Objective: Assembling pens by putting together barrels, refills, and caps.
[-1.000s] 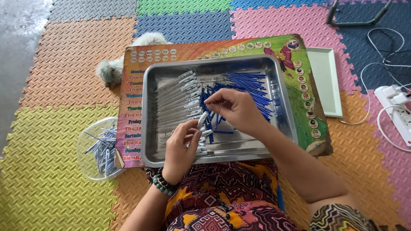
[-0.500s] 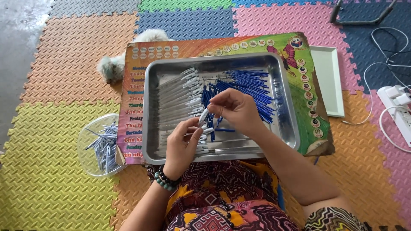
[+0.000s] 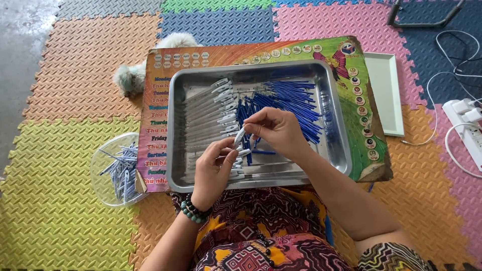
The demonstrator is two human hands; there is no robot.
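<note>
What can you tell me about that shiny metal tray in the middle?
The tray is a rectangular pan of silvery, reflective metal with raised walls and rounded corners. It lies flat on a colourful printed board over foam floor mats. Inside, clear pen barrels lie in rows on its left and blue refills are heaped on its right. The left hand and right hand work over its near half.

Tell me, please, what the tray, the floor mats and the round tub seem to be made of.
Tray: likely metal, perhaps steel; silvery grey with a dull sheen and rolled rim.
Floor mats: probably foam; matt coloured squares with embossed grain and interlocking toothed edges.
Round tub: clear plastic, it seems; the mat shows through its wall.
</note>
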